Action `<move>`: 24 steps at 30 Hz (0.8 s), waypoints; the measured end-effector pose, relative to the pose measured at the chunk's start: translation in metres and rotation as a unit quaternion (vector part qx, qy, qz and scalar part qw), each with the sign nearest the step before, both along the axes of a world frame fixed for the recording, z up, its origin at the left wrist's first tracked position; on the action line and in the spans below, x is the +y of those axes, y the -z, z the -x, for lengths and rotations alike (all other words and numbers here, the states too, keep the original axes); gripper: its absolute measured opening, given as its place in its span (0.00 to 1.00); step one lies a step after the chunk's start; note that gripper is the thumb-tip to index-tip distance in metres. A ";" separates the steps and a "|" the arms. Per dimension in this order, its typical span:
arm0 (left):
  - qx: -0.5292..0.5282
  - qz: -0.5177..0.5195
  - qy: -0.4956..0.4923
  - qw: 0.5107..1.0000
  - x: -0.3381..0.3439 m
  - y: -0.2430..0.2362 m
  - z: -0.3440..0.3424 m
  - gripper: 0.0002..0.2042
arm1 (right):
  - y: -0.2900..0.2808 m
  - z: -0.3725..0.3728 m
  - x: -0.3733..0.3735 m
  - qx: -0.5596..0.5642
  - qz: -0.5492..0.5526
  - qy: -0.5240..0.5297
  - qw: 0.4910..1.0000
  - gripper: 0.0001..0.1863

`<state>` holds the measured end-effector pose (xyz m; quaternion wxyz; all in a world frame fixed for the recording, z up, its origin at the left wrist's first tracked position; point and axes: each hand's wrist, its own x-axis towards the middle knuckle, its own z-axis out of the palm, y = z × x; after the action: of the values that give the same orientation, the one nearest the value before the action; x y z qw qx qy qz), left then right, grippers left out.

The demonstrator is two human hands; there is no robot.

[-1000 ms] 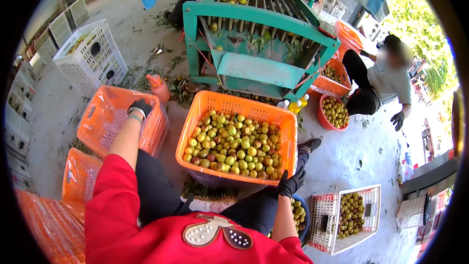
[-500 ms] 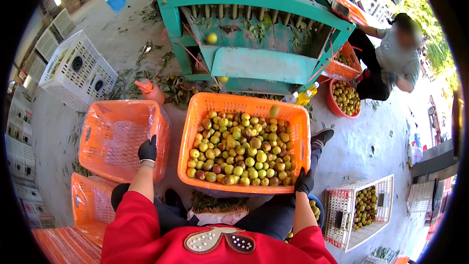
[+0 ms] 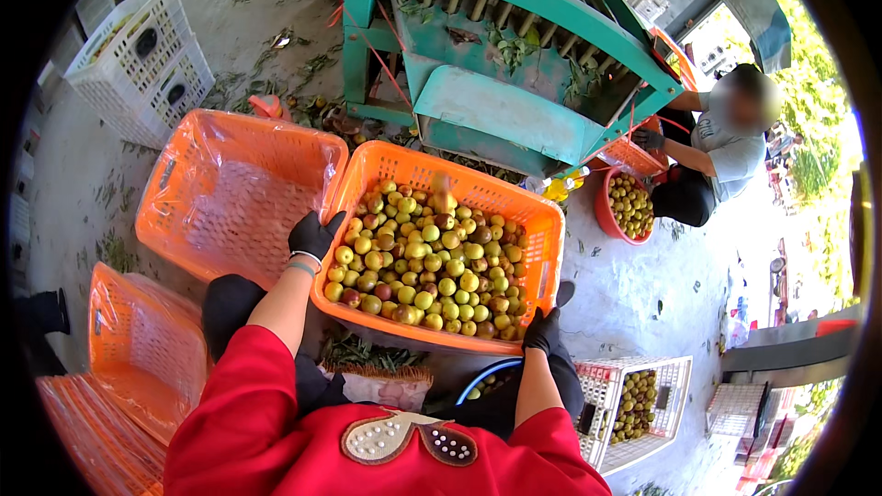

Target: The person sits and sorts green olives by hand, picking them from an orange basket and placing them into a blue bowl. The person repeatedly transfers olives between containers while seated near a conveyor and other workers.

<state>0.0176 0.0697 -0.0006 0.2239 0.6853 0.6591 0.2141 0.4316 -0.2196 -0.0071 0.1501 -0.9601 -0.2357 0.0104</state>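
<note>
An orange plastic crate (image 3: 441, 335) stands tilted in front of me, filled with round yellow-green and reddish-brown fruit (image 3: 432, 257). My left hand (image 3: 314, 237), in a black glove, grips its left rim. In a matching glove, my right hand (image 3: 542, 331) is closed on the near right corner; some of those fingers are hidden. Touching the full crate on the left is another orange crate (image 3: 230, 266), lined with clear plastic film and without fruit. A blurred fruit (image 3: 443, 186) shows above the pile near the far rim.
A green sorting machine with rollers (image 3: 505, 110) stands ahead. A person (image 3: 726, 147) crouches at right by a red tub of fruit (image 3: 602, 207). White crates (image 3: 138, 64) stand far left; another white crate (image 3: 675, 404) holds fruit near right. More lined orange crates (image 3: 147, 340) sit near left.
My left hand has moved from the lined crate's rim to the full crate's left rim. The full crate has turned clockwise and shifted left against the lined crate. My view has turned too.
</note>
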 end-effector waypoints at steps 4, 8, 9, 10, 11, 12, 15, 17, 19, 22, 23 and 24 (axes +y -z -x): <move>-0.032 0.015 -0.001 0.999 0.000 0.004 0.002 0.25 | -0.018 0.008 0.014 0.028 0.009 0.020 0.999 0.21; -0.020 0.039 -0.019 0.999 -0.003 -0.002 -0.006 0.24 | -0.007 -0.002 0.015 0.017 0.047 0.031 0.998 0.20; -0.011 0.039 -0.020 0.999 -0.003 -0.004 -0.006 0.24 | -0.005 -0.006 0.016 0.028 0.054 0.035 0.998 0.20; -0.002 0.039 -0.022 0.999 -0.003 -0.006 -0.006 0.24 | -0.008 -0.006 0.021 0.039 0.060 0.038 0.997 0.20; 0.001 0.036 -0.023 0.999 -0.003 -0.008 -0.006 0.24 | -0.010 -0.003 0.024 0.037 0.060 0.040 0.997 0.20; 0.001 0.035 -0.024 0.999 -0.005 -0.006 -0.005 0.23 | -0.011 -0.002 0.026 0.034 0.063 0.043 0.997 0.20; 0.002 0.030 -0.024 0.999 -0.005 -0.005 -0.004 0.22 | -0.012 0.001 0.031 0.032 0.069 0.049 0.996 0.19; 0.001 0.030 -0.027 0.999 -0.005 -0.006 -0.003 0.22 | -0.014 -0.001 0.034 0.036 0.075 0.051 0.995 0.19; -0.014 0.021 -0.019 0.999 -0.005 -0.007 -0.001 0.22 | -0.014 0.000 0.037 0.041 0.078 0.058 0.994 0.20; 0.019 0.081 -0.019 0.996 -0.003 -0.021 -0.017 0.24 | -0.003 -0.016 0.036 0.027 0.067 0.047 0.996 0.20; 0.043 0.113 -0.021 0.992 -0.004 -0.029 -0.020 0.25 | -0.001 -0.021 0.034 0.022 0.061 0.040 0.997 0.20; 0.085 0.013 0.019 0.996 -0.010 -0.025 -0.020 0.27 | -0.004 -0.034 0.036 0.108 0.084 0.042 0.990 0.24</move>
<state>0.0381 0.0597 0.0245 0.1800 0.7104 0.6655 0.1415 0.4657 -0.1840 -0.0029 0.0934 -0.9717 -0.1756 0.1271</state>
